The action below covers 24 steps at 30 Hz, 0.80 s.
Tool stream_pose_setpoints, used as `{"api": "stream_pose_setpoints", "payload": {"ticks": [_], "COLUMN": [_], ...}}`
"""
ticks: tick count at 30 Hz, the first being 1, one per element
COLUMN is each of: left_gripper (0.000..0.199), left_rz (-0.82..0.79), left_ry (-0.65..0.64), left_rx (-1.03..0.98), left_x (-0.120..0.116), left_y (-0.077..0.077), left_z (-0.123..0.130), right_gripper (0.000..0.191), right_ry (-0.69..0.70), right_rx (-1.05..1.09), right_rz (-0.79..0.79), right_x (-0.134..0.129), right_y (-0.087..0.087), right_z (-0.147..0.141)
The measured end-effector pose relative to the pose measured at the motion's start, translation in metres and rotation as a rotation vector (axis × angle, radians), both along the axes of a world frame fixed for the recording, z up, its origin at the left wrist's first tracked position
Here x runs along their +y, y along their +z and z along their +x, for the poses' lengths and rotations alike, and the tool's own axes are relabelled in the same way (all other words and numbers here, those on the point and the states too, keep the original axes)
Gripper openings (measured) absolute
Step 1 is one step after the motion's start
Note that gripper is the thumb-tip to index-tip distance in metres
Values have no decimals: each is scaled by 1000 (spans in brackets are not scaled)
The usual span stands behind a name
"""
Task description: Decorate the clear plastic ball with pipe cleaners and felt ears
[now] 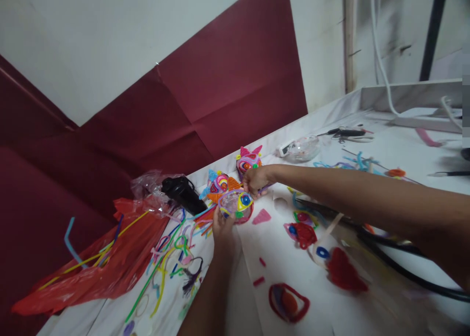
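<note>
My left hand (223,226) grips the lower left edge of a transparent round craft piece (229,203), rimmed in purple and pink pipe cleaner, with a blue-and-yellow eye on it. Close behind that piece, my right hand (256,178) has its fingers bent together; what they hold, if anything, is hidden. Just beyond the right hand stands a pink pipe-cleaner figure (249,161) with pointed ears. To the left of the right hand sits a blue-and-orange figure (221,183), partly covered by the round piece. A pink felt-like scrap (262,216) lies to the right of the round piece.
Loose pipe cleaners (161,277) and a red plastic bag (121,257) spread on the left, beside a black glue-gun-like tool (183,194). Eye and lip pieces (289,302) lie at front right. Scissors (382,240) pass under my right forearm; pliers (347,132) lie behind.
</note>
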<state>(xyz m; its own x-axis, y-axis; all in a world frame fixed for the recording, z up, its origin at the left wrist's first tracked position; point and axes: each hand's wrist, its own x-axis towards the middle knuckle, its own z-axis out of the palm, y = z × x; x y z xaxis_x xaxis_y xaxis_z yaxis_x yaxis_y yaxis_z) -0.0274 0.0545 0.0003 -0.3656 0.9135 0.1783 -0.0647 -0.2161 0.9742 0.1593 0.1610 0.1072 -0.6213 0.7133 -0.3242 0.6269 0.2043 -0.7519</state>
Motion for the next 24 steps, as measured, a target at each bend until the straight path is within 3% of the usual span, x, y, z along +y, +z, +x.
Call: {"api": "stream_pose_setpoints", "payload": {"ticks": [5,14,19,24], "left_gripper": [83,61,61,59], "left_rz": [39,85,91,85], "left_ry": [25,59,40,40], "left_rx": [-28,-29,-19,-2], "left_x": [-1,-2,0,-2], "left_y": [-3,-6,-8,-6], "left_z": [0,2,1,3], "right_gripper": [27,25,14,20], "right_ry": [8,-9,26,38], "right_rx": [-6,34,74,148], "right_rz": [9,21,-30,-25], "right_x": [-4,-2,-1,1], "right_y": [1,4,3,-5], "right_z": [2,6,9,16]}}
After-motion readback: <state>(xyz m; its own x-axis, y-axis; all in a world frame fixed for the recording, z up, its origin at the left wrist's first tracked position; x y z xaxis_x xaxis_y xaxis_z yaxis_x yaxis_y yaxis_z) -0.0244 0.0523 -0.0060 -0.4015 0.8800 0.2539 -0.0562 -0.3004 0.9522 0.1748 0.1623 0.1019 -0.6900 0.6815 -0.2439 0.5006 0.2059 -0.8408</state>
